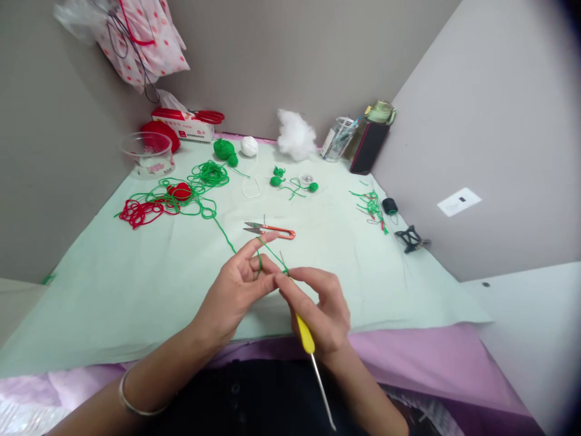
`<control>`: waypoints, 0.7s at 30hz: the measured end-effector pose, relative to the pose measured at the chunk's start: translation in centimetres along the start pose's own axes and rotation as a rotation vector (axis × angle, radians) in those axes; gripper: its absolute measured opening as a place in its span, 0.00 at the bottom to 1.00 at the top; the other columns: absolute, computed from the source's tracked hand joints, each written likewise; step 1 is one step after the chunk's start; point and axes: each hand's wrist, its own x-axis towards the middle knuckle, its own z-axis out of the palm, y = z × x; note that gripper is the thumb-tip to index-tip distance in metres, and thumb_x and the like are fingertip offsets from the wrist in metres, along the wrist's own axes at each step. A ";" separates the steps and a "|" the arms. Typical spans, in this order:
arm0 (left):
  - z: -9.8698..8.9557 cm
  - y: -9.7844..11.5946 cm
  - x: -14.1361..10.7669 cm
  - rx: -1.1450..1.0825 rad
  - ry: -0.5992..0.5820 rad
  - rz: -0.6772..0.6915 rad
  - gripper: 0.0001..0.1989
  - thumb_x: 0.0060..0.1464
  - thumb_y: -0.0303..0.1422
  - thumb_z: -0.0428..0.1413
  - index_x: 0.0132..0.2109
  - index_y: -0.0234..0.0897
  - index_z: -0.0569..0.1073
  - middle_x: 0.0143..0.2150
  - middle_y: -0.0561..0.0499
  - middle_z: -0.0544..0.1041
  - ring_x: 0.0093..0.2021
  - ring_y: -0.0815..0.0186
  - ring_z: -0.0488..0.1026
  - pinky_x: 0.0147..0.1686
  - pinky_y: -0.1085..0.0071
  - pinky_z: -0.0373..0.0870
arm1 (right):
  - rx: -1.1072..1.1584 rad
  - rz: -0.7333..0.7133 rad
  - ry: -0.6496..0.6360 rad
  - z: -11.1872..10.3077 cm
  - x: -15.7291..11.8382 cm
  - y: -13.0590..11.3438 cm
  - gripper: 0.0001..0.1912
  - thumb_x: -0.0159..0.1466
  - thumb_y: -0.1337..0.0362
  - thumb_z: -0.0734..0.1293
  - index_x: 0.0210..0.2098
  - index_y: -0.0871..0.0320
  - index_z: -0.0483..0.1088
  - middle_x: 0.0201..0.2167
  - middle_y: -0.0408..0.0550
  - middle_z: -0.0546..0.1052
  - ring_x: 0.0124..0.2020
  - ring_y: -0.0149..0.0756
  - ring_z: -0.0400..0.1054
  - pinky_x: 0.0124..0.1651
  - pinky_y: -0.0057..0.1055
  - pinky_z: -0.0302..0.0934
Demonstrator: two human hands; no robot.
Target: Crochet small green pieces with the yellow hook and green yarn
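Observation:
My right hand (320,306) is closed around a crochet hook (305,334) with a yellow grip; its rear metal end points down toward my lap. Green yarn (272,249) runs from over the raised index finger of my left hand (240,281) to the hook's tip, where both hands meet. The thumb and a finger of my left hand pinch a small bit of green yarn work there, mostly hidden by the fingertips. From the left hand the strand trails back to a loose green yarn tangle (211,174). Just beyond my fingers lie orange thread snips (272,230).
Red yarn (140,212) mixes with the green at left, near a clear plastic tub (149,157) and tissue box (193,127). Along the back are a white yarn ball (249,146), stuffing (296,136) and a pen cup (338,140). Yarn scraps (372,206) lie at right.

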 end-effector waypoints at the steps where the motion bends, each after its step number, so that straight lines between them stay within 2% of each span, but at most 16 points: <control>1: 0.1 0.1 0.0 -0.066 -0.020 -0.045 0.33 0.54 0.32 0.72 0.66 0.40 0.75 0.31 0.57 0.76 0.28 0.73 0.66 0.37 0.73 0.67 | 0.034 0.029 0.018 0.1 0.0 0.0 0.23 0.70 0.74 0.68 0.60 0.47 0.76 0.47 0.53 0.81 0.48 0.43 0.78 0.42 0.39 0.77; 4: 0.2 0.5 0.2 -0.171 -0.036 -0.134 0.26 0.55 0.31 0.71 0.60 0.37 0.80 0.25 0.62 0.69 0.21 0.78 0.54 0.40 0.73 0.70 | 0.329 0.257 0.118 -0.1 0.6 0.2 0.16 0.74 0.70 0.64 0.54 0.48 0.79 0.41 0.50 0.80 0.40 0.39 0.77 0.39 0.38 0.74; 5: 0.2 0.5 0.2 -0.169 -0.021 -0.128 0.24 0.55 0.31 0.71 0.59 0.37 0.80 0.25 0.62 0.69 0.21 0.78 0.54 0.41 0.73 0.70 | 0.453 0.355 0.152 -0.2 1.0 0.3 0.14 0.75 0.68 0.63 0.52 0.49 0.79 0.37 0.48 0.79 0.37 0.37 0.76 0.38 0.37 0.73; 7: 0.3 0.5 0.2 -0.129 0.024 -0.078 0.24 0.54 0.30 0.72 0.58 0.39 0.81 0.27 0.60 0.72 0.24 0.77 0.60 0.37 0.75 0.68 | 0.628 0.498 0.186 -0.2 1.6 0.4 0.13 0.76 0.66 0.61 0.47 0.51 0.79 0.33 0.45 0.77 0.32 0.34 0.74 0.36 0.35 0.72; 9: 0.6 0.3 0.2 -0.084 0.040 -0.008 0.26 0.52 0.29 0.73 0.58 0.42 0.82 0.32 0.57 0.76 0.32 0.73 0.70 0.37 0.76 0.68 | 0.640 0.502 0.123 0.1 1.7 0.4 0.12 0.76 0.66 0.63 0.45 0.51 0.80 0.34 0.46 0.78 0.34 0.35 0.75 0.37 0.36 0.72; 11: 0.9 0.0 0.1 -0.074 0.033 0.035 0.26 0.51 0.29 0.73 0.58 0.43 0.82 0.34 0.55 0.78 0.38 0.70 0.74 0.42 0.76 0.69 | 0.462 0.382 0.062 0.5 1.3 0.3 0.12 0.74 0.68 0.66 0.48 0.50 0.80 0.39 0.48 0.81 0.40 0.38 0.77 0.41 0.37 0.75; 13: 0.9 -0.2 0.1 -0.107 0.013 -0.012 0.25 0.53 0.30 0.73 0.58 0.41 0.82 0.33 0.55 0.78 0.34 0.72 0.72 0.44 0.74 0.70 | 0.231 0.230 0.069 0.7 0.7 0.1 0.16 0.72 0.71 0.68 0.53 0.46 0.80 0.45 0.51 0.82 0.45 0.41 0.78 0.42 0.39 0.76; 15: 0.7 -0.1 0.2 -0.176 -0.013 -0.119 0.22 0.55 0.31 0.72 0.57 0.39 0.82 0.29 0.58 0.74 0.25 0.77 0.62 0.42 0.74 0.71 | 0.140 0.164 0.093 0.6 0.4 0.2 0.18 0.71 0.71 0.69 0.55 0.45 0.79 0.48 0.52 0.82 0.46 0.42 0.79 0.42 0.40 0.76; 17: 0.3 0.1 0.4 -0.239 -0.034 -0.182 0.18 0.56 0.31 0.71 0.54 0.37 0.84 0.25 0.62 0.67 0.20 0.79 0.49 0.41 0.74 0.73 | 0.236 0.255 0.126 0.3 0.6 0.4 0.15 0.72 0.69 0.67 0.52 0.47 0.80 0.43 0.51 0.82 0.43 0.41 0.78 0.41 0.40 0.76; 18: 0.1 0.2 0.4 -0.253 -0.037 -0.183 0.17 0.56 0.30 0.71 0.53 0.37 0.84 0.24 0.63 0.64 0.20 0.80 0.46 0.42 0.74 0.73 | 0.327 0.335 0.153 0.0 0.8 0.6 0.12 0.73 0.68 0.66 0.50 0.49 0.81 0.40 0.50 0.82 0.40 0.40 0.77 0.40 0.39 0.75; 21: 0.0 0.4 0.5 -0.205 -0.018 -0.111 0.14 0.56 0.29 0.70 0.50 0.39 0.86 0.26 0.62 0.65 0.20 0.80 0.48 0.43 0.73 0.73 | 0.634 0.553 0.224 -0.3 1.7 1.0 0.11 0.75 0.62 0.65 0.43 0.52 0.80 0.33 0.46 0.79 0.31 0.35 0.73 0.36 0.36 0.72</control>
